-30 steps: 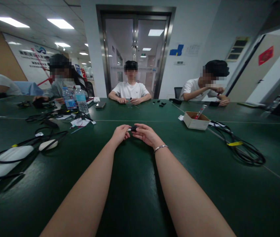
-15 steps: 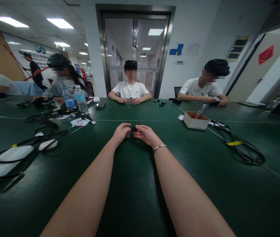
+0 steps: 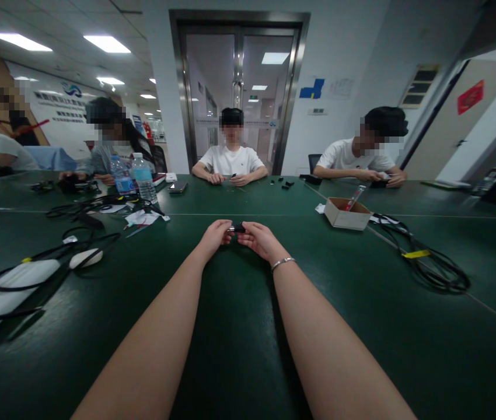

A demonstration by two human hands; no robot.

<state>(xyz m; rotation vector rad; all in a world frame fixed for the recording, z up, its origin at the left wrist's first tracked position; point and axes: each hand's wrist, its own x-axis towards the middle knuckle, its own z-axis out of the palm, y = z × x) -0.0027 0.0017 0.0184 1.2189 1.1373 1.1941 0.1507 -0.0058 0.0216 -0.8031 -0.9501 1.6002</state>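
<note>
Black small part (image 3: 238, 228) is being pinched between the fingertips of the left hand (image 3: 215, 235) and right hand (image 3: 259, 239) over the green table (image 3: 239, 326).

Own body, head view. Two arms in frame, both bare along their whole visible length. Left forearm (image 3: 164, 326): bare, nothing worn on it. Right forearm (image 3: 318, 338): likewise bare up to the wrist. The right wrist carries a thin bracelet (image 3: 283, 263), a silvery metal one with a narrow band that catches the ceiling light, just behind the right hand (image 3: 262, 239). Left hand (image 3: 214, 234) is bare, as is the right. Fingernails are too small to make out.
</note>
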